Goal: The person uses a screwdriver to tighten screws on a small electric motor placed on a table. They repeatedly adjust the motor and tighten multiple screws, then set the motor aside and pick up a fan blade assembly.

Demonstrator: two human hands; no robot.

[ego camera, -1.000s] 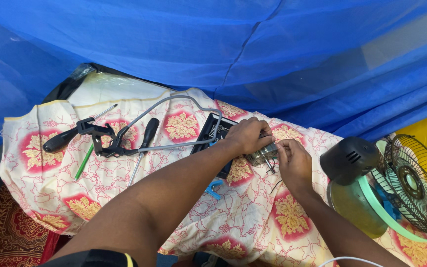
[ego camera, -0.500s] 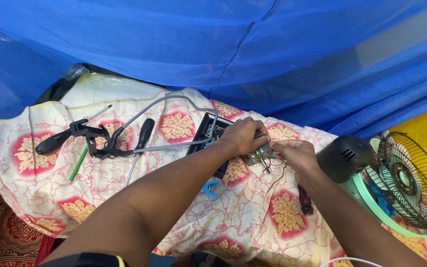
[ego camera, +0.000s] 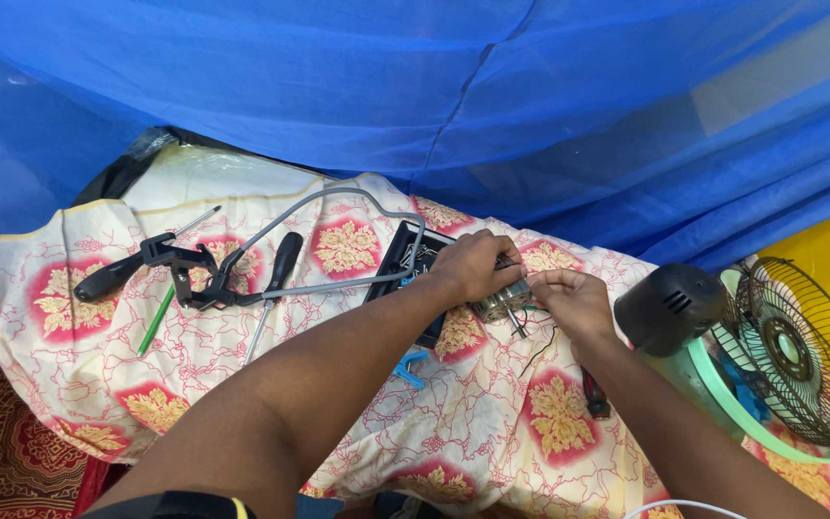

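My left hand [ego camera: 477,266] grips a small metal motor part [ego camera: 503,303] with thin wires hanging from it, held over a flowered cloth [ego camera: 338,384]. My right hand [ego camera: 573,303] is beside it on the right, its fingertips pinching at the part's right end. Just behind my left hand lies a black rectangular casing [ego camera: 405,259]. A thin black wire [ego camera: 538,351] trails down from the part onto the cloth.
A hacksaw with a grey frame [ego camera: 319,207] and black handle [ego camera: 189,269], a black-handled screwdriver [ego camera: 276,279], a green stick [ego camera: 156,322] and a blue clip [ego camera: 410,367] lie on the cloth. A small fan [ego camera: 780,356] with a black motor housing [ego camera: 670,308] stands at right. Blue netting [ego camera: 434,86] hangs behind.
The view has shifted slightly, so the fan and tools sit differently in frame. My right hand has moved up closer to the metal part; my left hand keeps its grip.
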